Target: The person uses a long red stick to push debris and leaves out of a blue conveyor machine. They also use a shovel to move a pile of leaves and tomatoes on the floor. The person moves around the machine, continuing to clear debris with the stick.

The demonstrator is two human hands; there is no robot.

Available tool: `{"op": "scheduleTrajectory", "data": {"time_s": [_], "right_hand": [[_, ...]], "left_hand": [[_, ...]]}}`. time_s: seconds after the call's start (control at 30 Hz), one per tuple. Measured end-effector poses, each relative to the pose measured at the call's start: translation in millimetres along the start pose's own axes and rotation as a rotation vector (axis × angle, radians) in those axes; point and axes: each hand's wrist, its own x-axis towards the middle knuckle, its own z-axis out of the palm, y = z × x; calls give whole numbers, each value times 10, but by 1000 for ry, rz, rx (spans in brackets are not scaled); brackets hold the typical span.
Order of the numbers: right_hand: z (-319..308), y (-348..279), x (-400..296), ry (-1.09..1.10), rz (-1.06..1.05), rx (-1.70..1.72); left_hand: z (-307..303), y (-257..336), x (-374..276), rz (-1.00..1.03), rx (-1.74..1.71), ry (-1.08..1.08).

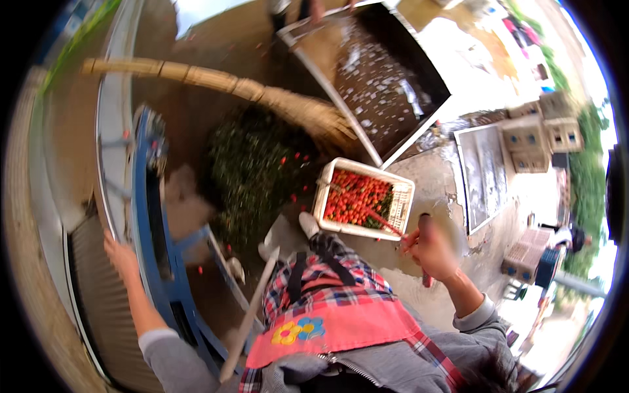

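Note:
My left hand (123, 258) rests on the pale metal side rail of a blue-framed machine (147, 221), fingers laid over the edge. In my right hand (437, 253) is a red rod-like tool (385, 221). Its far end reaches into a cream plastic crate (361, 231), and a short red end shows below my fist. Small red fruits (349, 196) lie in the crate, with green bits among them at its right side. The crate sits on wet ground just beyond my shoes (308, 225). Blur hides part of my right thumb area.
A dark pile of leafy green stems (245, 177) lies left of the crate. Over it stretches a straw broom (245, 91). Beyond stands a white-rimmed water tank (334, 93), with another person's hand (317, 11) at its rim. Stacked crates (528, 140) stand right; a pole (250, 314) leans near my leg.

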Motion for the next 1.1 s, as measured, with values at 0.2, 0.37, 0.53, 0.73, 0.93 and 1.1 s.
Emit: {"op": "scheduleTrajectory", "data": {"time_s": [0.2,0.37,0.53,0.73,0.93,1.1], "right_hand": [[97,-206,322,-68,16,80],[172,-288,466,-85,47,111],[181,-275,498,-92,38,159],[210,-276,476,-103,30,110],[247,-179,411,-85,-33,28],[294,-210,304,-57,19,67]], "left_hand": [[213,-196,101,84,44,41],[184,-241,64,111,51,57],[170,-198,60,105,72,55],[175,-164,49,88,75,53],[124,-236,62,97,59,61],[234,-212,96,82,58,63]]}}
